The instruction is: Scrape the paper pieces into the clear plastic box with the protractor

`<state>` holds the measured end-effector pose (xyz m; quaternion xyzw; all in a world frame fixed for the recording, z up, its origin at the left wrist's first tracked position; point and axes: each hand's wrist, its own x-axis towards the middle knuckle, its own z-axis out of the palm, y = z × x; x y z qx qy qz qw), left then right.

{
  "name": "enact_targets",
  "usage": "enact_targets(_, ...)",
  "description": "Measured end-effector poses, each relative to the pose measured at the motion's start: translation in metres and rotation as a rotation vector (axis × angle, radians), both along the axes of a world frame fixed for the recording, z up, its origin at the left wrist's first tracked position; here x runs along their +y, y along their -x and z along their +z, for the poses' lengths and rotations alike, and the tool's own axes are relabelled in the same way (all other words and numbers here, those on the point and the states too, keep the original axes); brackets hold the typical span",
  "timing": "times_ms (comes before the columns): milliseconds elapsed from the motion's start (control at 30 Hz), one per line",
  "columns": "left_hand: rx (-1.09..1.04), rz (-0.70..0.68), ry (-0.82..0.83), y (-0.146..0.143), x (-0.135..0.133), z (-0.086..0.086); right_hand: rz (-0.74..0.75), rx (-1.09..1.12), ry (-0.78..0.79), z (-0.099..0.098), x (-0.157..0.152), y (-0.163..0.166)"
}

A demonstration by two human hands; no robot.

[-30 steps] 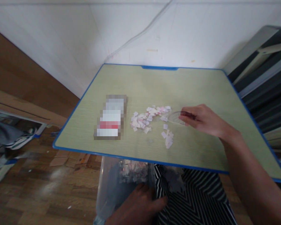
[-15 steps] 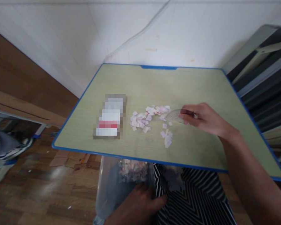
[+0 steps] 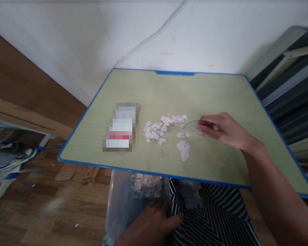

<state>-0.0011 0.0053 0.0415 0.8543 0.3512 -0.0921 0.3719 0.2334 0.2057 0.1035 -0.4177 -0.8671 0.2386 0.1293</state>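
My right hand (image 3: 224, 131) rests on the desk (image 3: 220, 95) and is closed on a clear plastic protractor (image 3: 191, 127), whose curved edge touches a scatter of small pink and white paper scraps (image 3: 164, 128). A smaller clump of scraps (image 3: 183, 150) lies nearer the front edge. Below the desk my left hand (image 3: 150, 227) grips the rim of a clear plastic bin (image 3: 120, 208) that holds more scraps (image 3: 146, 186).
A blurred rectangular packet (image 3: 121, 127) lies on the desk to the left of the scraps. The desk has a blue rim and stands against a white wall. Stacked furniture (image 3: 292, 85) stands to the right, wooden floor to the left.
The protractor has shifted slightly and pushed a few scraps away from the main scatter toward the front clump. My left hand stays on the bin.
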Motion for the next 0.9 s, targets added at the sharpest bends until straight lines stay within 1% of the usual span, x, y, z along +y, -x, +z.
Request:
enact_targets(167, 0.025, -0.028, 0.038, -0.0008, 0.0015, 0.0023, 0.067, -0.039, 0.028, 0.0011, -0.0014, 0.0006)
enact_targets(333, 0.046, -0.008, 0.038, -0.0018, 0.0044, 0.005, 0.046, -0.028, 0.019, 0.0003, -0.0024, 0.0009)
enact_targets(467, -0.003, -0.018, 0.035, 0.0001, 0.0031, -0.0002, 0.03, -0.06, 0.005, -0.0015, -0.0017, 0.0005)
enact_targets(600, -0.018, -0.014, 0.04, 0.0004, 0.0022, -0.0035, 0.003, -0.041, -0.021, -0.0008, -0.0024, 0.0012)
enact_targets(700, 0.006, -0.021, 0.053, -0.0008, 0.0029, -0.002, 0.011, -0.057, -0.014, -0.0006, -0.0026, 0.002)
enact_targets(800, 0.021, -0.037, 0.049, -0.0012, 0.0036, 0.0001, -0.038, -0.106, -0.054, -0.0016, -0.0019, 0.0032)
enact_targets(900, 0.032, -0.04, 0.049, -0.0006, 0.0041, 0.0011, -0.039, -0.109, -0.059, -0.004, -0.0018, 0.0064)
